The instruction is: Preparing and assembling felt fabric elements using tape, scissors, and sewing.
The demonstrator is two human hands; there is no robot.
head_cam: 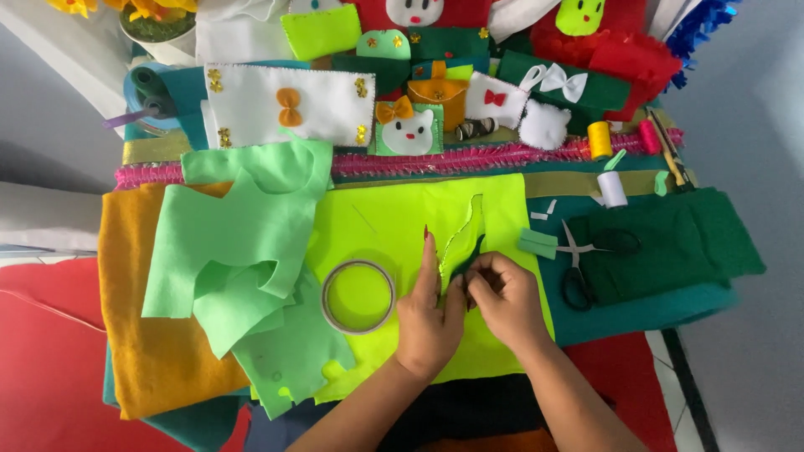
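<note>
My left hand (427, 314) and my right hand (502, 297) meet over a neon yellow-green felt sheet (394, 226). Both pinch a small dark green felt piece (467, 255) together with a thin curved strip of the neon felt (469, 219) that rises upward from my fingers. My left index finger points up along the strip. A roll of clear tape (358, 296) lies on the neon sheet just left of my left hand.
Light green felt cut-offs (243, 251) overlap an orange felt sheet (138, 318) at left. Scissors (578, 255) lie on dark green felt (678, 243) at right. Thread spools (600, 140) and finished felt crafts (408, 127) line the back, behind a pink fuzzy strip (469, 156).
</note>
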